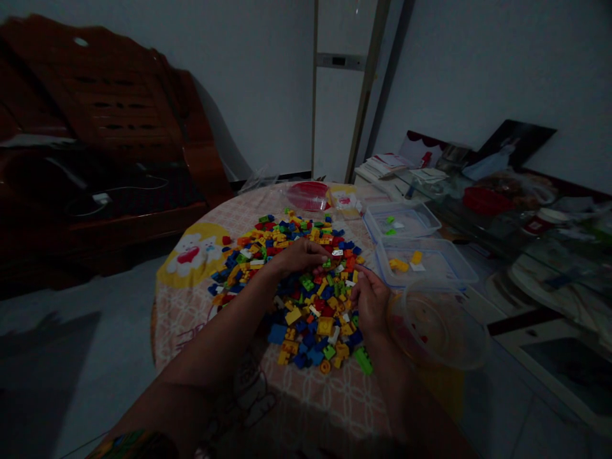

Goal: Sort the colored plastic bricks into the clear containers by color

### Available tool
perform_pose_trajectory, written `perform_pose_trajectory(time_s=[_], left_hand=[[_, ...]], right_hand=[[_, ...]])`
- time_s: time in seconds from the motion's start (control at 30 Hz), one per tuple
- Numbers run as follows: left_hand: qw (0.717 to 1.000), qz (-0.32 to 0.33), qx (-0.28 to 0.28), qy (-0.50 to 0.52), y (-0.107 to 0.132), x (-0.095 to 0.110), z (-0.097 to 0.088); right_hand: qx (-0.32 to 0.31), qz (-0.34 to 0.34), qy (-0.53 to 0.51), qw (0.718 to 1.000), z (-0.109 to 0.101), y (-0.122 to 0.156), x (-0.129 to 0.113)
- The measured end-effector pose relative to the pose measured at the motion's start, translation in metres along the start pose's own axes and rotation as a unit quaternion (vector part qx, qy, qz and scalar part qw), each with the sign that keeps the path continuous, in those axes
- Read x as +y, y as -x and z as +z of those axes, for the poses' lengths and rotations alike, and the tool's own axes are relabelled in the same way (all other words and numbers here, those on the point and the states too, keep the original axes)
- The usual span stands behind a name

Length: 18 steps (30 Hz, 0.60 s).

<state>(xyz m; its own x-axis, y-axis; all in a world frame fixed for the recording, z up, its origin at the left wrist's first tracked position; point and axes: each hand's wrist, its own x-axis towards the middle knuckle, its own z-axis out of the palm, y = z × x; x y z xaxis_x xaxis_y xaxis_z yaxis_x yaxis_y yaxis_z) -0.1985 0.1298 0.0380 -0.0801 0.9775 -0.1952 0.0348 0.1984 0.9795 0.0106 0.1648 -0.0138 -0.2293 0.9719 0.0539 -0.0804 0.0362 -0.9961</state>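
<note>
A heap of small coloured plastic bricks (291, 287) covers the middle of a round table with a patterned cloth (191, 299). My left hand (299, 255) lies on the far part of the heap, fingers curled down into the bricks. My right hand (369, 299) rests at the heap's right edge, fingers bent among the pieces. What either hand holds, if anything, is hidden in the dim light. A clear box (425, 261) with a few yellow pieces stands just right of my right hand.
A second clear box (401, 220) with green pieces sits behind the first. A clear round tub (437, 325) lies at the table's right edge. A red lid (308, 194) lies at the back. A dark wooden bench (105, 146) stands left; a cluttered low table (526, 210) is right.
</note>
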Motion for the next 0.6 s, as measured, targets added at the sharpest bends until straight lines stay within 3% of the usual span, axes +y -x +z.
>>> perform_pose_trajectory(time_s=[0.2, 0.6], left_hand=[[0.997, -0.009, 0.009, -0.082, 0.021, -0.005, -0.028], [0.982, 0.016, -0.069, -0.173, 0.023, -0.002, -0.026]], right_hand=[[-0.005, 0.009, -0.004, 1.0, 0.001, 0.003, -0.002], [-0.005, 0.017, -0.013, 1.0, 0.002, 0.003, -0.002]])
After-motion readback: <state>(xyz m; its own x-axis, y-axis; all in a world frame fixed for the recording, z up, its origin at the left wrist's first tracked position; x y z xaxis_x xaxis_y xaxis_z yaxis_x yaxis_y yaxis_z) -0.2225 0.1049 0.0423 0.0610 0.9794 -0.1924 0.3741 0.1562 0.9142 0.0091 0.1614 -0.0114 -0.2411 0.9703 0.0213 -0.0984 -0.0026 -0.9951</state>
